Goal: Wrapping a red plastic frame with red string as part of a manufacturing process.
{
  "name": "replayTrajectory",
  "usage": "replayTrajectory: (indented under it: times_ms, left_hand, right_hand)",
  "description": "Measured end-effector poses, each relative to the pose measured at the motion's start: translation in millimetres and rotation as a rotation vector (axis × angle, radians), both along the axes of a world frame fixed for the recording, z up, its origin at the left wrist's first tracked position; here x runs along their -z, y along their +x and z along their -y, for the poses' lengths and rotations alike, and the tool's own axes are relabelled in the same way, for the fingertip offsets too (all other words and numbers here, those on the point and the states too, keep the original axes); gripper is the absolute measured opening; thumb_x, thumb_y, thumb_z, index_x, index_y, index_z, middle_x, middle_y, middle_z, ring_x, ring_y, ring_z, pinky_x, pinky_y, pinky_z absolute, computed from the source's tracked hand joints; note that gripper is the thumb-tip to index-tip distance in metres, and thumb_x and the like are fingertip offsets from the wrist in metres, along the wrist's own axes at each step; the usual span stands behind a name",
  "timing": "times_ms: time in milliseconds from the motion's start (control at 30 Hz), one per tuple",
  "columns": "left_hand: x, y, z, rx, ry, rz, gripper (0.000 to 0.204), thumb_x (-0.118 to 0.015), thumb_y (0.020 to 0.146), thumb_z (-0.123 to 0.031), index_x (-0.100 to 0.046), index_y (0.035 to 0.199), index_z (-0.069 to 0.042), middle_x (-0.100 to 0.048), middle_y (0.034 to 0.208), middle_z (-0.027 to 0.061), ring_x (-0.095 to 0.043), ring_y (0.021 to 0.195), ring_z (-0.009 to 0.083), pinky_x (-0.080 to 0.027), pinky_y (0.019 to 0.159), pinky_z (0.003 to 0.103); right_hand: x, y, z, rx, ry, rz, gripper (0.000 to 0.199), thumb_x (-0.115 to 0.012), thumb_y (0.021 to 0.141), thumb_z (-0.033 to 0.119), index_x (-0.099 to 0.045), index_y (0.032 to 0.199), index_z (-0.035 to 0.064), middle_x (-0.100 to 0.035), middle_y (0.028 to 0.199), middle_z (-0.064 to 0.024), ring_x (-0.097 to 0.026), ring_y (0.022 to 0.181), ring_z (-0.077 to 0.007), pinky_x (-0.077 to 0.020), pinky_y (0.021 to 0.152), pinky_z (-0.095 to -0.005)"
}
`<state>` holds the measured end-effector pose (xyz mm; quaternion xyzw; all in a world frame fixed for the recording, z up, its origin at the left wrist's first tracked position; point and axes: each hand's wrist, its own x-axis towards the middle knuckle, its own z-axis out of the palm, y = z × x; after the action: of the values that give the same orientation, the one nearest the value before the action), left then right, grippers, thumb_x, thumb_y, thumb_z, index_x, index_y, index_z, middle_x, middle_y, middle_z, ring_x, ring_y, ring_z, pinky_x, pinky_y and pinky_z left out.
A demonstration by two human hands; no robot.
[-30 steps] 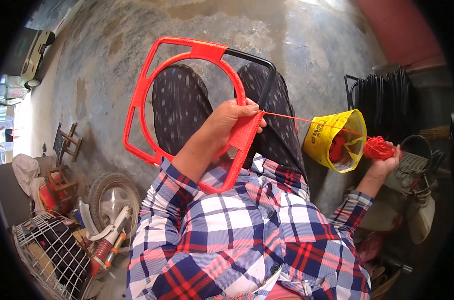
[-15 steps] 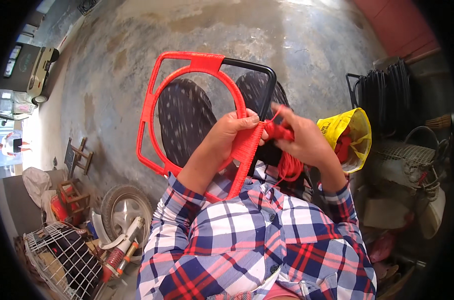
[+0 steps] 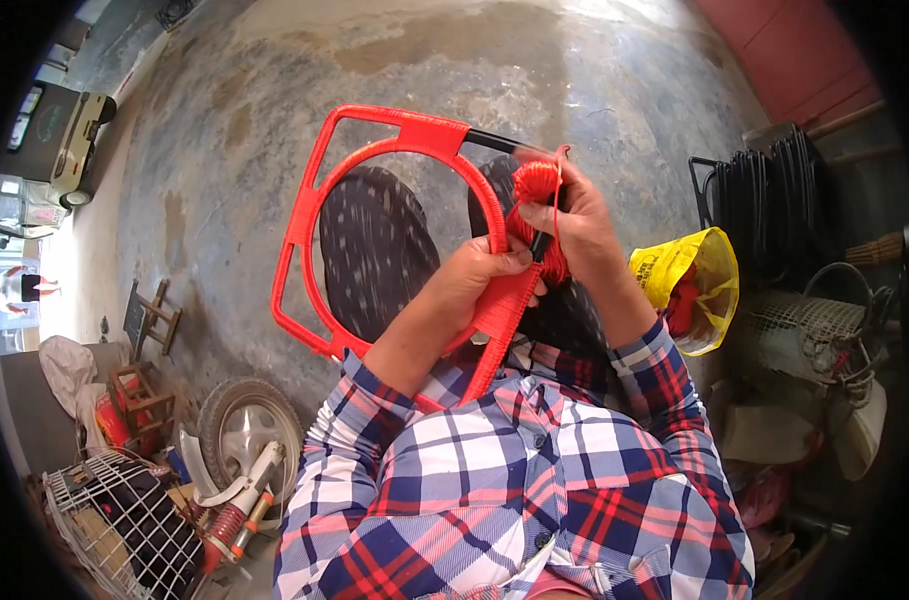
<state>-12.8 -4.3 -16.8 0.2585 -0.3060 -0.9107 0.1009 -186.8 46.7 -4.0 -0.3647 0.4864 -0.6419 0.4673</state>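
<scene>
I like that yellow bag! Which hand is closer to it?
Right. The right hand, holding red cord, is just left of the yellow bag; the left hand grips the frame farther left.

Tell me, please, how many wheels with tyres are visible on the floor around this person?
1: a grey-tyred wheel lies at lower left, beside the white wire cage. Others may be hidden in the clutter.
</scene>
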Motion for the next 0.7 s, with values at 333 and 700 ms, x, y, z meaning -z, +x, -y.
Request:
replayTrajectory:
  times_ms: [333,700]
  left_hand:
    - [-0.8,2.0,-0.6,-0.007,-0.04,0.035,0.014,-0.066,0.09,-0.016,-0.059,0.094,-0.004,-0.069,0.086,0.0159,-0.07,0.076,0.0245,-0.058,0.073,0.034]
    - [-12.9,7.6,6.4,-0.112,0.035,0.063,0.014,-0.066,0.089,-0.014,-0.059,0.096,-0.005,-0.069,0.085,0.015,-0.071,0.075,0.0223,-0.06,0.067,0.031]
  right_hand:
    - [-28.3,-25.7,-23.7,0.498,-0.106,-0.736,0.024,-0.076,0.078,0.01,-0.066,0.097,0.0012,-0.064,0.093,-0.0115,-0.063,0.085,-0.0208,-0.0496,0.077,-0.0306]
    - [0.4,-81.7,-159.3,0.115,0.13,0.14,0.023,-0.062,0.079,0.023,-0.061,0.094,0.0048,-0.064,0.091,-0.0059,-0.059,0.08,-0.0209,-0.0466,0.081,-0.0336]
